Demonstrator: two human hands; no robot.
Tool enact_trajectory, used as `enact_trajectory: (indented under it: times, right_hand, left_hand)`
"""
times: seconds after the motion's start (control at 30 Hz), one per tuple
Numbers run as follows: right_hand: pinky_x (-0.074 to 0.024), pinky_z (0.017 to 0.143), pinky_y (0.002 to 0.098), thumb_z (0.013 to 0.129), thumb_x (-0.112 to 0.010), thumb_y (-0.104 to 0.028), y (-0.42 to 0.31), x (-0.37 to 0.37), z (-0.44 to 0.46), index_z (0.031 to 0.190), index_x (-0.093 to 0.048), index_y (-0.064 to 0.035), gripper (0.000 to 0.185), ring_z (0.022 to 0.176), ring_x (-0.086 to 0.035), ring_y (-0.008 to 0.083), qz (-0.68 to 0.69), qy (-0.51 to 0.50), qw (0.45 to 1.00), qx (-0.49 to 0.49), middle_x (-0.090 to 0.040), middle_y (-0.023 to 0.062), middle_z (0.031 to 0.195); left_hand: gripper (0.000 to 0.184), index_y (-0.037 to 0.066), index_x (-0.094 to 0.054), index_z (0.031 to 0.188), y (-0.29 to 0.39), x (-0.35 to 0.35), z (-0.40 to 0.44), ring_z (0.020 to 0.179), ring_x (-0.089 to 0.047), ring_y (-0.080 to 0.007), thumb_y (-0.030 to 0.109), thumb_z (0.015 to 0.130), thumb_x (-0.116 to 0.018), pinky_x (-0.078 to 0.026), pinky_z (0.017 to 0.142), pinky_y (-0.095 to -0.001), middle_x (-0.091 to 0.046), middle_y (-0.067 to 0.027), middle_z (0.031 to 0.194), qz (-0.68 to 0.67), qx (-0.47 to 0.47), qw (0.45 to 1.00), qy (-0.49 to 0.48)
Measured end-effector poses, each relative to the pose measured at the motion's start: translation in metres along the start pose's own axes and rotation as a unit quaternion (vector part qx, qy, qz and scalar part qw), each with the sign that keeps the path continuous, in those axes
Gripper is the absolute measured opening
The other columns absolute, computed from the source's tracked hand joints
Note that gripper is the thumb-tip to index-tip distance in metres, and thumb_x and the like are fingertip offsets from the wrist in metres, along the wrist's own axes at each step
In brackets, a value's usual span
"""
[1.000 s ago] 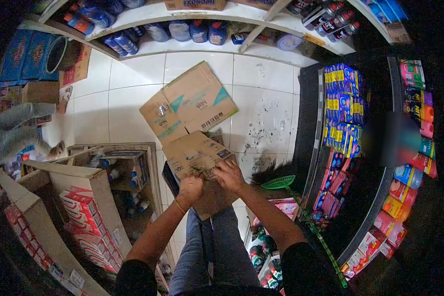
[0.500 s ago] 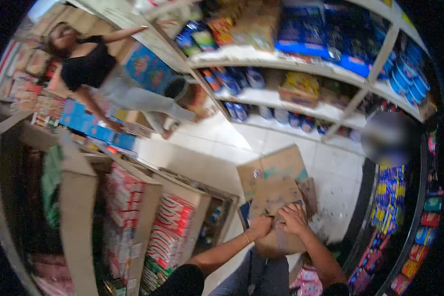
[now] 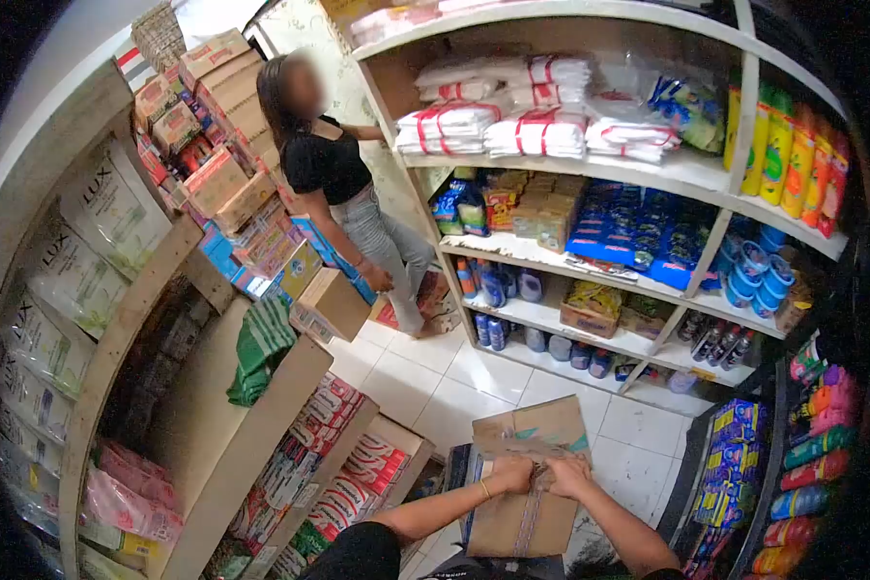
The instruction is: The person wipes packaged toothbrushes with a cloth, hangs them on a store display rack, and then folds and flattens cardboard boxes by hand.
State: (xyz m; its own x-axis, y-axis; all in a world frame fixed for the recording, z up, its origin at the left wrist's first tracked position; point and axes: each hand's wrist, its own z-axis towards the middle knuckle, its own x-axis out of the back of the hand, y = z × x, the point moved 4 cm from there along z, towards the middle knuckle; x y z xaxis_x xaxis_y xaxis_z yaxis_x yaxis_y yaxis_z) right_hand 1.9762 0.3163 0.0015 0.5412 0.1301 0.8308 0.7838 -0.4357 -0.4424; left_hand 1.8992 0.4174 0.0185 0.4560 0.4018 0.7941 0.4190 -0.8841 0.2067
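Note:
A brown cardboard box (image 3: 522,522) stands low in front of me, with a strip of tape running down its near face. One flap (image 3: 541,422) with a green patch sticks up at the far side. My left hand (image 3: 509,475), a thin bracelet on its wrist, is closed at the box's upper edge. Right beside it, my right hand (image 3: 564,477) has its fingers curled over the same edge. The fingertips of both hands are partly hidden, and the box's contents do not show.
White shelving (image 3: 551,256) with packets and bottles stands ahead. Another person (image 3: 333,179) stands left of it, near stacked cartons (image 3: 227,87). Shelves with toothpaste boxes (image 3: 358,483) are at my left, and a rack of packets (image 3: 735,464) at my right. Floor tiles (image 3: 454,391) lie between.
My view has tilted up and levelled, showing more upper shelves. My hands have drawn closer together on the box. The other person now stands more upright, one arm still toward the shelving.

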Motion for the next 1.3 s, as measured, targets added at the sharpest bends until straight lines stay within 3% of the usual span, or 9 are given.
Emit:
enact_trajectory:
  times: [0.1,0.27,0.33,0.47,0.57,0.77,0.93,1.13,1.3]
  right_hand:
    - [-0.0282,0.093,0.0444,0.060,-0.072,-0.038,0.012,-0.010,-0.014,0.101,-0.057,-0.0169,0.048,0.106,-0.047,0.0243,-0.022,0.072,0.997,-0.008,-0.057,0.0052,0.107]
    - [-0.0234,0.095,0.0447,0.061,-0.070,-0.035,0.019,-0.010,-0.036,0.103,-0.056,-0.0168,0.048,0.107,-0.045,0.0230,0.011,0.044,0.996,-0.073,-0.055,0.0031,0.108]
    - [-0.0218,0.095,0.0484,0.062,-0.068,-0.034,0.011,-0.011,-0.046,0.102,-0.056,-0.0158,0.046,0.108,-0.043,0.0228,-0.023,0.098,0.989,-0.106,-0.055,0.0029,0.108]
    - [-0.0335,0.086,0.0472,0.061,-0.070,-0.031,-0.001,-0.001,-0.058,0.102,-0.052,-0.0110,0.049,0.105,-0.042,0.0287,-0.013,0.164,0.981,-0.099,-0.053,0.0062,0.106]
    - [-0.0357,0.088,0.0423,0.063,-0.071,-0.027,0.012,-0.014,-0.048,0.102,-0.051,-0.0084,0.048,0.105,-0.042,0.0327,0.088,0.139,0.984,-0.070,-0.054,0.0099,0.107]
    - [-0.0358,0.089,0.0393,0.058,-0.074,-0.019,0.030,-0.017,-0.046,0.103,-0.052,-0.0061,0.052,0.101,-0.046,0.0324,0.112,0.087,0.990,0.013,-0.055,0.0129,0.107]
    - [-0.0364,0.088,0.0383,0.058,-0.074,-0.018,0.028,-0.016,-0.061,0.104,-0.052,-0.0042,0.053,0.102,-0.046,0.0321,0.165,0.060,0.983,-0.056,-0.055,0.0129,0.108]
    - [-0.0360,0.090,0.0387,0.061,-0.074,-0.021,0.024,-0.019,-0.070,0.109,-0.049,-0.0046,0.056,0.108,-0.041,0.0318,0.138,0.143,0.977,-0.073,-0.052,0.0123,0.110]
    - [-0.0398,0.088,0.0411,0.063,-0.071,-0.019,0.014,-0.005,-0.074,0.109,-0.047,-0.0057,0.053,0.109,-0.039,0.0313,0.123,0.135,0.977,-0.113,-0.046,0.0112,0.113]
  left_hand:
    - [0.023,0.005,-0.065,0.083,0.018,-0.001,-0.008,0.084,-0.063,-0.0298,0.022,0.069,-0.060,-0.050,0.070,-0.0408,-0.064,-0.0183,0.086,0.008,-0.010,0.998,0.059]
    - [0.024,0.006,-0.065,0.083,0.046,0.005,-0.018,0.083,-0.063,-0.0300,0.026,0.070,-0.061,-0.049,0.070,-0.0424,-0.064,-0.0176,0.085,0.023,-0.046,0.998,0.047]
    - [0.023,0.010,-0.066,0.086,0.049,0.005,-0.026,0.088,-0.063,-0.0259,0.025,0.070,-0.061,-0.045,0.078,-0.0400,-0.065,-0.0125,0.090,0.015,-0.006,0.999,0.049]
    - [0.016,0.008,-0.066,0.077,0.044,-0.017,-0.024,0.074,-0.064,-0.0243,0.021,0.071,-0.059,-0.043,0.077,-0.0391,-0.065,-0.0117,0.080,0.086,-0.024,0.988,0.129]
    - [0.029,0.010,-0.066,0.074,0.047,-0.006,-0.030,0.073,-0.064,-0.0250,0.039,0.068,-0.063,-0.045,0.067,-0.0387,-0.065,-0.0124,0.076,0.094,-0.042,0.984,0.145]
    - [0.032,0.011,-0.067,0.078,0.041,-0.024,-0.015,0.080,-0.063,-0.0246,0.039,0.063,-0.065,-0.042,0.074,-0.0383,-0.065,-0.0118,0.077,0.056,-0.058,0.992,0.094]
    - [0.035,0.012,-0.067,0.080,0.042,-0.017,-0.016,0.081,-0.063,-0.0247,0.041,0.062,-0.066,-0.040,0.077,-0.0371,-0.065,-0.0124,0.079,0.060,-0.084,0.993,0.063]
    - [0.039,0.012,-0.066,0.083,0.056,-0.010,-0.021,0.077,-0.062,-0.0246,0.044,0.060,-0.068,-0.038,0.076,-0.0369,-0.065,-0.0126,0.077,0.064,-0.065,0.995,0.044]
    - [0.035,0.011,-0.066,0.080,0.057,-0.008,-0.026,0.075,-0.062,-0.0254,0.040,0.061,-0.068,-0.036,0.077,-0.0356,-0.064,-0.0129,0.076,0.013,-0.075,0.983,0.167]
